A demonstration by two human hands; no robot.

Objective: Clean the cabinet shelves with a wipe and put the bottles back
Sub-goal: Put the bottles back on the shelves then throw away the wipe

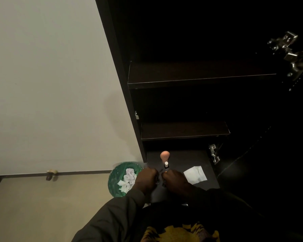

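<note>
From my remote seat I read the scene left to right: at 7 o'clock stood a green bin (116,179) with crumpled white wipes (129,179) in it, just beside the foot of the dark cabinet (119,55). Next came my left hand (146,178), fingers curled low over the cabinet's bottom surface; it seemed to close on something small and dark, but the gloom hid what, so I cannot tell its grip for sure. Straight ahead of the gap between the 2 hands, at 12 o'clock from them, stood a peach-coloured bottle (164,155) with a small white-capped bottle (166,164) just in front of it, both upright, long axes vertical. My right hand (173,177) was also curled, and again I could not make out what it held. A flat white wipe (195,174) lay at 3 o'clock from that hand, nearer to it than to the left. The 2 shelves (199,79) above, toward 12 o'clock, looked bare. I judged both hands about equally near the bottles, and any lift would run upward and away from me.
</note>
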